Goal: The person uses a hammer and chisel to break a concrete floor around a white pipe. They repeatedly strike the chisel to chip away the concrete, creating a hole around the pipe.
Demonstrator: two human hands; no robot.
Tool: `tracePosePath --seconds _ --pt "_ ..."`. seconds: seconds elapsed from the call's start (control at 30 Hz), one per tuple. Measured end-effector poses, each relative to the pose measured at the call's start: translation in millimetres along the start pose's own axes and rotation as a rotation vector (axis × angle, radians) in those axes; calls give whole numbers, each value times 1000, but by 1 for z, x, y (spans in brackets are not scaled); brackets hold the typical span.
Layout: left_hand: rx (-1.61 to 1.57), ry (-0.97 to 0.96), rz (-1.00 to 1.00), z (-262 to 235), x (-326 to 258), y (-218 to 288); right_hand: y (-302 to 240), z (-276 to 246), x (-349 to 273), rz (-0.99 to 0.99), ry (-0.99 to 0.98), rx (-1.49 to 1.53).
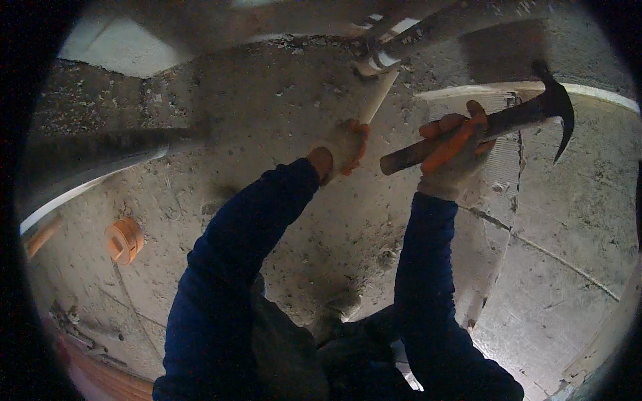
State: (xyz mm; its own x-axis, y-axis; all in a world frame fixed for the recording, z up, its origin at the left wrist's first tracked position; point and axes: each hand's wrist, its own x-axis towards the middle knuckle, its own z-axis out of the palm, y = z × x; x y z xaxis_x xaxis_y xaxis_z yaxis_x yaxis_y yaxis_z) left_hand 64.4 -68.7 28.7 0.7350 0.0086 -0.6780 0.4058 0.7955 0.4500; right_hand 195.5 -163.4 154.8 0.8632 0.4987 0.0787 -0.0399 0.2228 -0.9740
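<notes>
My right hand, in a pale work glove with orange on the fingers, is wrapped round the handle of a claw hammer. The hammer is raised and lies slantwise, its dark head at the upper right and the handle's butt towards my left hand. My left hand, gloved the same way, is closed in front of me, left of the hammer. A pale narrow strip runs from its fingers up and to the right towards a pipe. What kind of thing the strip is, I cannot make out.
A pipe with a pale band stands at the far wall. Large slabs cover the right side, beside rough, debris-strewn floor. An orange round container sits at left, below a thick dark pipe. Tools lie lower left.
</notes>
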Motion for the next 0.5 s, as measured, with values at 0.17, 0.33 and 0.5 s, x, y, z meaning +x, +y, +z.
tracePosePath --seconds 0.17,0.33,0.5 --pt "176 61 158 8 -10 4 20 2 3 76 36 58" --pt "299 32 224 16 -7 7 56 2 17 482 -21 -407" --pt "290 -18 137 12 5 4 28 -8 19 601 -37 -384"
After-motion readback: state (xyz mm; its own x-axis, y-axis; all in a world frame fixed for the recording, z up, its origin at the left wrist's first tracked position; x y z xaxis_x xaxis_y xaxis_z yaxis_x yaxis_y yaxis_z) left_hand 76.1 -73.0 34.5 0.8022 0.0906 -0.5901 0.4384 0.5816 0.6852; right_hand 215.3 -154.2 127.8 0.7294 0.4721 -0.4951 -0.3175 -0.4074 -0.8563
